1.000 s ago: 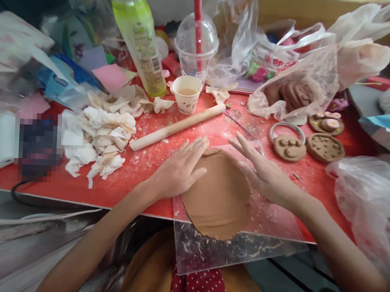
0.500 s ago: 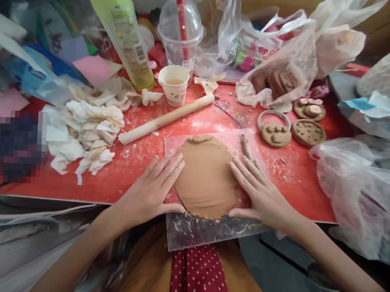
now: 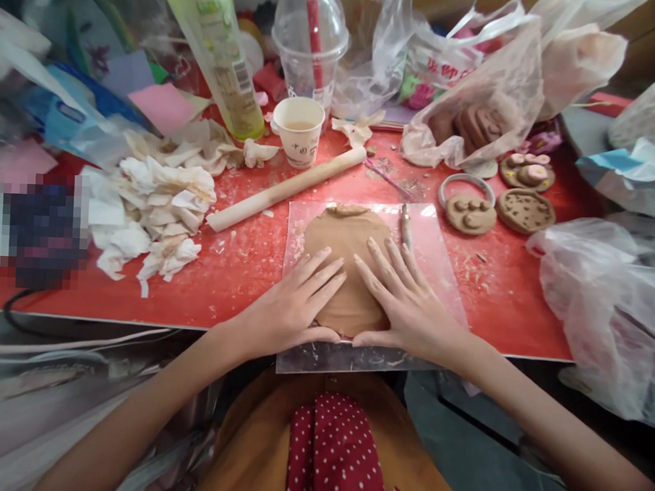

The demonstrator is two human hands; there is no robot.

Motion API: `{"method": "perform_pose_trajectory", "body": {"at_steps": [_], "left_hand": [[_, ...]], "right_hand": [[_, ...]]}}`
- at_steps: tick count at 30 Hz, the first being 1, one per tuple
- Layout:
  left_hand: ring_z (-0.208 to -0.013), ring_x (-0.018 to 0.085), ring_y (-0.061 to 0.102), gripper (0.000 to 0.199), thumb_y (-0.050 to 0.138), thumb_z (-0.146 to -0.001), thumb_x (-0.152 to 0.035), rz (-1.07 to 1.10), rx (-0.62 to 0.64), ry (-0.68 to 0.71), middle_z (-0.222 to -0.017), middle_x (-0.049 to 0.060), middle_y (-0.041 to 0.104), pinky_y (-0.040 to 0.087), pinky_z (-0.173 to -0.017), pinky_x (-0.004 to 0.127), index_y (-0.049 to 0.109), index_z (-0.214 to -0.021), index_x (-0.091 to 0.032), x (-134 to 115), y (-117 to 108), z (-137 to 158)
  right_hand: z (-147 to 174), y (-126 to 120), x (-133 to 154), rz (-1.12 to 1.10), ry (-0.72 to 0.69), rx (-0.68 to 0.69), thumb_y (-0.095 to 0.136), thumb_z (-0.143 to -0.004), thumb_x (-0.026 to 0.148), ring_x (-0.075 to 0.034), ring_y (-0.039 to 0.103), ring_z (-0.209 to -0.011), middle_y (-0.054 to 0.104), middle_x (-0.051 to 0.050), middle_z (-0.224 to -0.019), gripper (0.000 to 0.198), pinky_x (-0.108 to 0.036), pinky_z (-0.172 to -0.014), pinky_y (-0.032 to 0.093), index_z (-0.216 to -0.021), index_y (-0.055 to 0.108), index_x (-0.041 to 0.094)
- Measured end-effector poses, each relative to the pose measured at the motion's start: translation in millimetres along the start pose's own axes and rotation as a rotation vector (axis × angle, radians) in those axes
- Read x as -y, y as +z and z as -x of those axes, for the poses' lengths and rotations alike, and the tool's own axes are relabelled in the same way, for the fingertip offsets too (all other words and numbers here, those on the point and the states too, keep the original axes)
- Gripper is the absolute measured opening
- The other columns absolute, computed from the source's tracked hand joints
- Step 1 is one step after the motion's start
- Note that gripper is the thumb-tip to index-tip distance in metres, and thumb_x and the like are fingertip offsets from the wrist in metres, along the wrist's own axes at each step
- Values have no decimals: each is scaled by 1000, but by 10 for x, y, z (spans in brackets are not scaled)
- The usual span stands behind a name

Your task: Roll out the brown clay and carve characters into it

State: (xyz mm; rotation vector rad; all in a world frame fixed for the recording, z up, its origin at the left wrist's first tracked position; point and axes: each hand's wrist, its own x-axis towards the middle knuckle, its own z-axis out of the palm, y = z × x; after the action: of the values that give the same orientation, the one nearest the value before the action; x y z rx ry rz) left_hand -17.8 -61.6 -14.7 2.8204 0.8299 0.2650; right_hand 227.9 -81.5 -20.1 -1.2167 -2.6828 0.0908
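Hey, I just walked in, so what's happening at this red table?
A person has both hands spread flat over a brown clay slab, left hand on its left side, right hand on its right. The slab lies on a clear sheet that overhangs the near edge of the red table. A wooden rod lies unheld beyond, near a paper cup.
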Motion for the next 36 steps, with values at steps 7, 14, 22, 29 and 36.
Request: {"method": "perform_pose_trajectory", "body": {"at_steps": [7,14,22,29,36], "left_hand": [[-145,36,22,73,47,-91,-55,1,-101,1,-148,23,39,37,-113,54,38,-140,-1,-22,34,16],[-143,39,26,65,46,-94,-47,-13,-122,-19,-148,23,39,37,-111,61,37,-139,-2,-90,75,-11],[-148,30,16,54,40,-99,-30,-59,-223,-245,-155,15,30,22,-121,54,26,-149,-16,420,-169,80],[-148,33,17,58,42,-97,-35,-201,-217,-314,-155,20,27,21,-121,55,29,-147,-9,595,-300,76],[-147,36,14,98,44,-83,-71,-40,32,-11,-155,25,22,29,-117,53,24,-146,2,-48,-82,26]], "right_hand": [[1,18,14,30,-21,-30,41,-84,74,-29,-7,-148,15,-20,-158,103,-59,-118,14,-155,-1,12],[24,42,51,2,43,-27,37,-86,72,-30,-1,-148,15,-18,-158,97,-60,-117,17,-155,-3,17],[167,33,-211,-40,125,-15,28,-93,65,-28,8,-148,12,-13,-160,86,-54,-119,22,-153,-14,20],[474,-166,-512,106,417,-75,27,-97,54,-35,9,-147,5,-13,-160,77,-62,-118,12,-153,-13,20],[255,-171,-23,-91,89,52,42,-80,76,-34,4,-148,3,-16,-160,109,-57,-115,28,-153,-14,16]]}}
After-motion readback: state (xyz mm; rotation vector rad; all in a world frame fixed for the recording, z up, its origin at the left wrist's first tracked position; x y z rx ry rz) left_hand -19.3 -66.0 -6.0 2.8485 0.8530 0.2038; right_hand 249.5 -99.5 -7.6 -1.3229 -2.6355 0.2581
